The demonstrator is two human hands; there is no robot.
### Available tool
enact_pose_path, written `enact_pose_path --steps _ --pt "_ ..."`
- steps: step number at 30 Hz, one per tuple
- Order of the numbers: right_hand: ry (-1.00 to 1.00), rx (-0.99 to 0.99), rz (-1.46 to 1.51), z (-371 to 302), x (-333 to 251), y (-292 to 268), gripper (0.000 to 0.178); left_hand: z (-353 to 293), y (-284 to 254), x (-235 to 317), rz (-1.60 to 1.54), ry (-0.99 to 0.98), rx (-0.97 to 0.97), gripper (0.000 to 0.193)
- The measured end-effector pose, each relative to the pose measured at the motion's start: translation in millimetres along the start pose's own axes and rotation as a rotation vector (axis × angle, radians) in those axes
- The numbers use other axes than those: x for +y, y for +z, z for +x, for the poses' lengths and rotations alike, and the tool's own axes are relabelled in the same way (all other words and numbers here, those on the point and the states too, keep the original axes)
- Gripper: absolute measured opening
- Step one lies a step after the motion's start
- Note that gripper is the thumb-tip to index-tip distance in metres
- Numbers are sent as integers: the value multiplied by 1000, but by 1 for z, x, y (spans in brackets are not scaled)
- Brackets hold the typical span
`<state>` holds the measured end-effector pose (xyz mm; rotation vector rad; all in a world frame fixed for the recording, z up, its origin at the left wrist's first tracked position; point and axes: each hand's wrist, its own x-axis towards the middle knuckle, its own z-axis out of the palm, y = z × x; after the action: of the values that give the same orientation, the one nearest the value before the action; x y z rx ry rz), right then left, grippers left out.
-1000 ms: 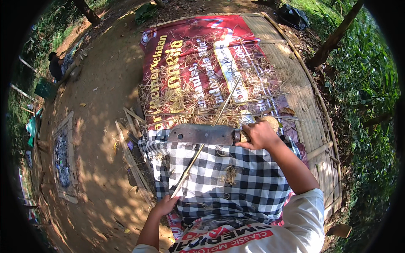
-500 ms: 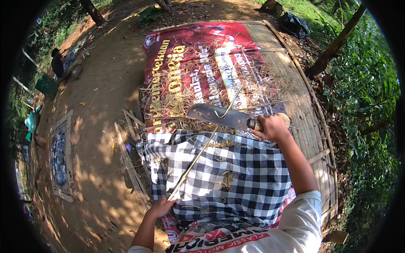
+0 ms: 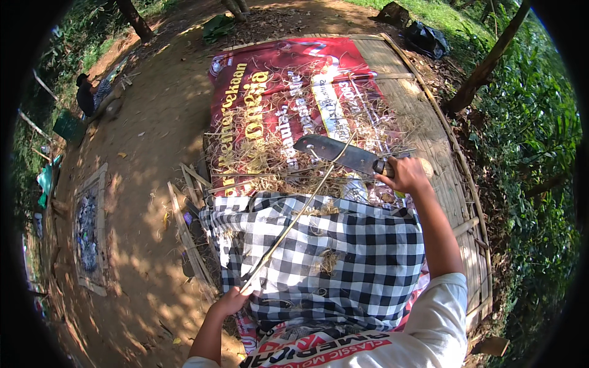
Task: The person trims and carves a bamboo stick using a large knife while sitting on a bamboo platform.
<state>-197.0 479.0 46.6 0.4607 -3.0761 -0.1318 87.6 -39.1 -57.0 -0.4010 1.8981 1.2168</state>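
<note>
My right hand [image 3: 405, 175] is closed round the wooden handle of a broad, dark-bladed machete [image 3: 353, 156]. Its blade points left and lies across the far part of a thin bamboo strip [image 3: 288, 230]. Down at the lower left, my left hand [image 3: 232, 301] grips the near end of this strip. The strip slants away from me over a black-and-white checked cloth [image 3: 368, 264] spread across my lap. Curly shavings [image 3: 264, 150] are strewn over a red printed banner [image 3: 230, 86] beyond the cloth, and a few small tangles sit on the cloth.
Under the banner is a slatted bamboo platform [image 3: 438, 138]. Split bamboo pieces [image 3: 187, 236] lie along its left side. A framed ash pit [image 3: 89, 227] is set in the dirt farther left. Another person [image 3: 86, 95] sits far left. A slanting trunk [image 3: 488, 61] stands at the right.
My right hand and the machete have moved slightly away from me and to the right, along the strip. The strip's far part has shifted a little; my left hand has barely moved.
</note>
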Motion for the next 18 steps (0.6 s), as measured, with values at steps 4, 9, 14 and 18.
enact_pose_path --steps 4,9,14,18 --pt "-45 49 23 8 -1 -3 66 13 -3 -28 -3 13 1 53" --pt "319 118 39 12 42 -13 64 11 -8 -45 160 -127 44 62" --pt "793 164 99 -61 134 -19 62 -10 7 -47 122 -202 122 68" --pt "830 256 287 -142 138 1 57 -7 10 -31 -30 -119 66 57"
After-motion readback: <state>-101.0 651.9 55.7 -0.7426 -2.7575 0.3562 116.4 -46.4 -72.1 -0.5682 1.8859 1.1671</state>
